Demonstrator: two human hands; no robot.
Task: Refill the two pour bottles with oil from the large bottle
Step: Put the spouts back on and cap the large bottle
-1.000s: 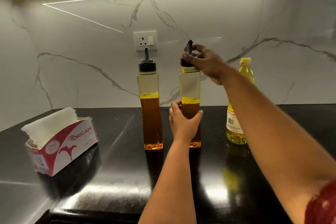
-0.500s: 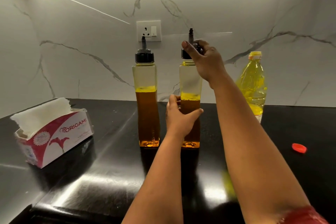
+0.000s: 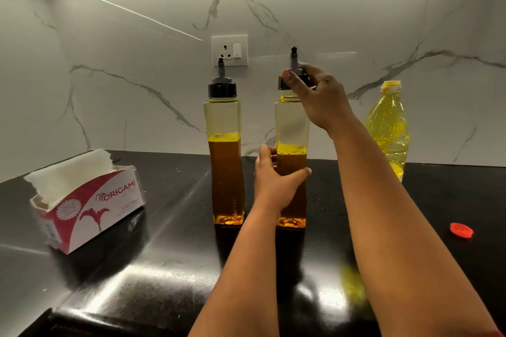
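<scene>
Two tall square pour bottles stand side by side on the black counter, each partly filled with amber oil. The left pour bottle has its black spout cap on and stands untouched. My left hand grips the body of the right pour bottle near the oil level. My right hand grips that bottle's black spout cap from the right. The large bottle of yellow oil stands behind my right forearm, its lower part hidden.
A red and white tissue box sits at the left of the counter. A small red cap lies on the counter at the right. A wall socket is set in the marble backsplash behind the bottles.
The camera has shifted, so the large bottle and red cap show more to the right. My right hand has turned on the spout cap. My left hand keeps its hold.
</scene>
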